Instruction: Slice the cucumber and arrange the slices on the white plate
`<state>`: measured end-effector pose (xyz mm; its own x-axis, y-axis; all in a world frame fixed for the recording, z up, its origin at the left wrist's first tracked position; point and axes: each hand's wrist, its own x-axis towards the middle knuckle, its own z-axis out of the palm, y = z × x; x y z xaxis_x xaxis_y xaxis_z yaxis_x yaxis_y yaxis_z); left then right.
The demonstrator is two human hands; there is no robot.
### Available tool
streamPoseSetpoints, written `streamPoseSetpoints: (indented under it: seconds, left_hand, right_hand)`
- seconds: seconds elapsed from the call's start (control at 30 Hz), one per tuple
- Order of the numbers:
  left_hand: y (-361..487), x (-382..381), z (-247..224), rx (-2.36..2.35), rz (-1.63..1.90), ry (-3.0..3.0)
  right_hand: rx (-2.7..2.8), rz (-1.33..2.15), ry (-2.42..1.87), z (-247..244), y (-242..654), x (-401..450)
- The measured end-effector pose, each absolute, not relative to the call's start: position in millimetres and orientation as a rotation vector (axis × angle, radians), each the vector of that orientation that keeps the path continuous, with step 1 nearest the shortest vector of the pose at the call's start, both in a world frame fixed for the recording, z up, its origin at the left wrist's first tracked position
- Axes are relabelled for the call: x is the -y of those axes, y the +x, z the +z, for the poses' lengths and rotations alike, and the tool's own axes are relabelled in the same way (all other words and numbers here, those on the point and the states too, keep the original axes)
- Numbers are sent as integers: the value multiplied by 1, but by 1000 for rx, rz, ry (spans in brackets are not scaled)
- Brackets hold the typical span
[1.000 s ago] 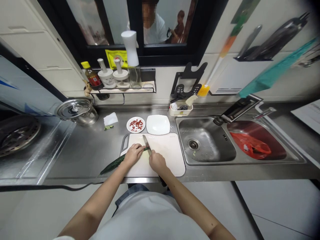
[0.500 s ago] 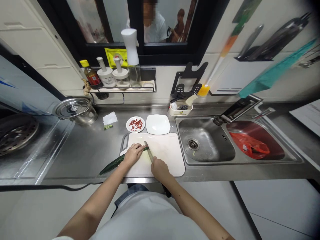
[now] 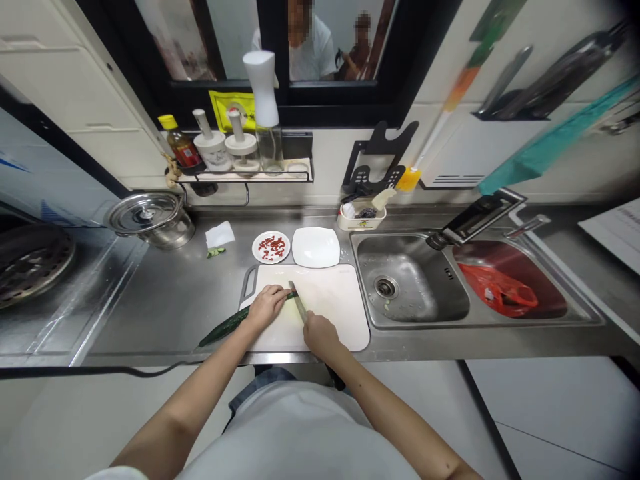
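Observation:
On the white cutting board (image 3: pixel 340 313), my left hand (image 3: pixel 269 307) is closed over a long dark green cucumber (image 3: pixel 225 328), which runs off the board's left side onto the steel counter. My right hand (image 3: pixel 321 335) grips a knife (image 3: pixel 299 301), its blade lying across the cucumber's right end, just beyond my left fingers. Behind the board stand a small white plate with red pieces (image 3: pixel 271 247) and a bare white square plate (image 3: pixel 315 247).
A double sink (image 3: pixel 415 321) is on the right, with a red plastic bag (image 3: pixel 505 293) in its far basin. At the left stands a lidded steel pot (image 3: pixel 167 230). White paper (image 3: pixel 219 235) and green scraps (image 3: pixel 216 253) lie behind the cucumber.
The view has shifted very slightly. Both hands keep nearly the same place on the board, the left on the cucumber and the right on the knife.

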<state>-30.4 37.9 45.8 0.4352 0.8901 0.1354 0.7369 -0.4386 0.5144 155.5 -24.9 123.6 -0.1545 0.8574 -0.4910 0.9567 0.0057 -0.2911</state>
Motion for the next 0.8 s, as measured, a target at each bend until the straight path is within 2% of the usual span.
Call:
streamPoseSetpoints:
  seconds: [0.8]
  left_hand:
    - [-30,-38,44,-1380,569,2341]
  right_hand:
    - [-2212,-803,1954,99,141,-1]
